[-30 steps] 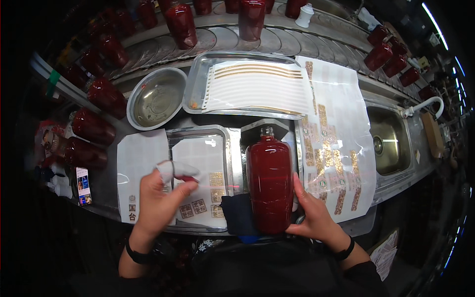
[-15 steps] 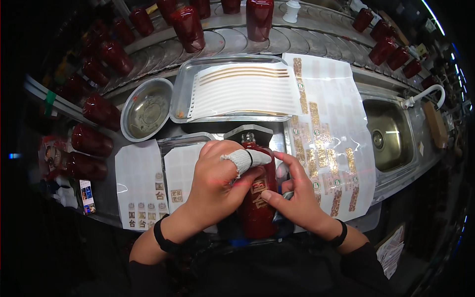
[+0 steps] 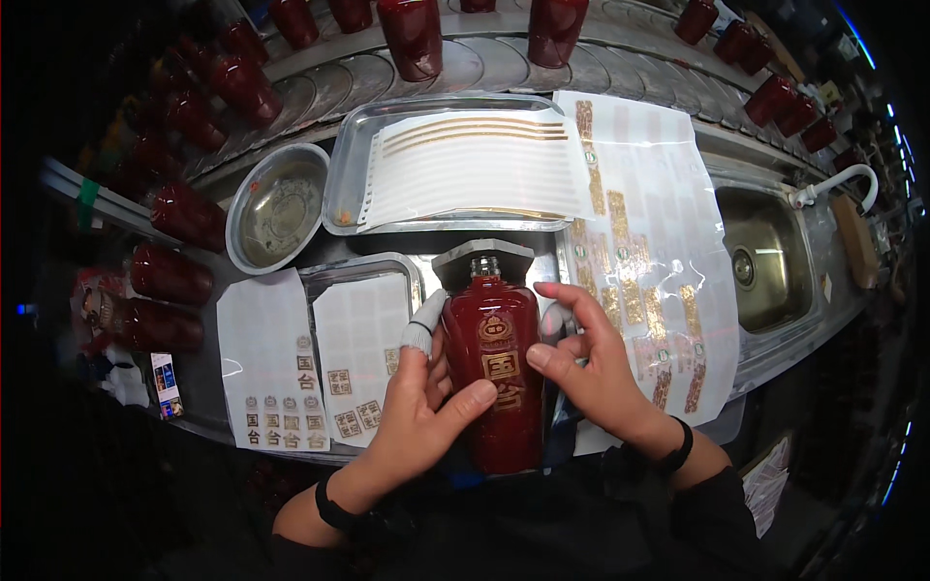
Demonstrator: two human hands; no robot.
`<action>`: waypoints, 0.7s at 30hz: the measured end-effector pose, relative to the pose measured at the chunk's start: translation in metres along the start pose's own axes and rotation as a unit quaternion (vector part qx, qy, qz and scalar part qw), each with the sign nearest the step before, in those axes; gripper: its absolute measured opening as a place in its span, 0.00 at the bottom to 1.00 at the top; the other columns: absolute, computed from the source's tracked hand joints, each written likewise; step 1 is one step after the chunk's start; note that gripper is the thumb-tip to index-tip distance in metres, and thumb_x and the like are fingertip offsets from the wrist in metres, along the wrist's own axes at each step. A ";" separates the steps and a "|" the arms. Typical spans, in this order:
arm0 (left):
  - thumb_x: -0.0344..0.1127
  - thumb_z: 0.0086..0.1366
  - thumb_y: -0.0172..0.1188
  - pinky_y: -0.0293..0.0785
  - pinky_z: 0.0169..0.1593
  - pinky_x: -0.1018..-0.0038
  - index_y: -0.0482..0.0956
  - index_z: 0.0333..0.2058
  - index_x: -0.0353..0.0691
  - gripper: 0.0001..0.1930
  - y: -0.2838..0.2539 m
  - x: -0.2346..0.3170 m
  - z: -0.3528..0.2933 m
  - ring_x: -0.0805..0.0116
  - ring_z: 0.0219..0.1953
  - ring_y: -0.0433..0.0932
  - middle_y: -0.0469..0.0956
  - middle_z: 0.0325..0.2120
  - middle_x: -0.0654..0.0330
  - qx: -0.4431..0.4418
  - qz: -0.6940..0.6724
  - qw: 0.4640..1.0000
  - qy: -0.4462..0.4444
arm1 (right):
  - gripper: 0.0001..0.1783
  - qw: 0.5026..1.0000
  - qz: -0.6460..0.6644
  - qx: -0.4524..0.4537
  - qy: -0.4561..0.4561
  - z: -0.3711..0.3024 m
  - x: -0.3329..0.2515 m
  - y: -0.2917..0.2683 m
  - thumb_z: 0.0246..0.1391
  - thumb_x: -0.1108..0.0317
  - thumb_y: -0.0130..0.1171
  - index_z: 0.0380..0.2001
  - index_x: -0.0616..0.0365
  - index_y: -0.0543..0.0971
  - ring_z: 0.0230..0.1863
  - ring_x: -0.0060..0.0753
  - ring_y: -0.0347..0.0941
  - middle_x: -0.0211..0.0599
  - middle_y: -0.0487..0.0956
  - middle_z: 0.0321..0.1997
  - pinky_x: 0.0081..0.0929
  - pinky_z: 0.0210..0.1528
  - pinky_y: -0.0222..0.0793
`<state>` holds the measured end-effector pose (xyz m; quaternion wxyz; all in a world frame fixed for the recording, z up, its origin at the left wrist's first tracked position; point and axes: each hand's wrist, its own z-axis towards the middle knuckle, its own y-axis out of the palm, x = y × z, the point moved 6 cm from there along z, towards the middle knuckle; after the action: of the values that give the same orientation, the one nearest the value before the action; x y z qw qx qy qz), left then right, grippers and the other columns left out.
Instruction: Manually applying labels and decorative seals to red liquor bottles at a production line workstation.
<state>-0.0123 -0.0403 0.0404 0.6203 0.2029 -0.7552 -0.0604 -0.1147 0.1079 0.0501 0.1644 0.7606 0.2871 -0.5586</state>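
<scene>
A dark red glass bottle (image 3: pixel 494 426) with a bare clear neck leans back in front of me, its top by a grey angled support (image 3: pixel 484 258). Gold lettering decals and a small gold emblem (image 3: pixel 496 329) sit on its front. My left hand (image 3: pixel 418 397) grips the bottle's left side, its thumb pressed on the front by the lower lettering. A white finger cover (image 3: pixel 421 324) wraps one finger of that hand. At the right edge is my right hand (image 3: pixel 603 373), its thumb against the glass and its fingers loosely apart beside the shoulder.
Decal sheets lie left (image 3: pixel 276 387) and right (image 3: pixel 668 261). Behind the bottle, a metal tray (image 3: pixel 341 184) bears gold-striped sheets; a metal bowl (image 3: pixel 235 228) stands beside it. A sink (image 3: pixel 765 261) is at right. More red bottles (image 3: pixel 411 39) stand on the curved conveyor (image 3: pixel 484 73).
My left hand has drawn back from across the bottle's front to its left side, uncovering the emblem and lettering. My right thumb has moved off the lettering to the right edge. Conveyor bottles have shifted right.
</scene>
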 end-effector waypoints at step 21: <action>0.25 0.62 0.64 0.59 0.68 0.63 0.36 0.70 0.34 0.48 0.010 -0.013 0.018 0.58 0.69 0.56 0.51 0.68 0.44 -0.047 -0.046 0.997 -0.030 | 0.26 0.989 -0.094 0.082 -0.074 0.026 -0.015 -0.009 0.50 0.56 0.70 0.47 0.58 0.76 0.38 0.24 0.68 0.36 0.76 0.44 0.22 0.35 0.67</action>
<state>-0.0299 -0.0293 0.0279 0.6025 0.2066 -0.7597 -0.1306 -0.1431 0.0965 0.0567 0.0692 0.6975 0.2977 -0.6482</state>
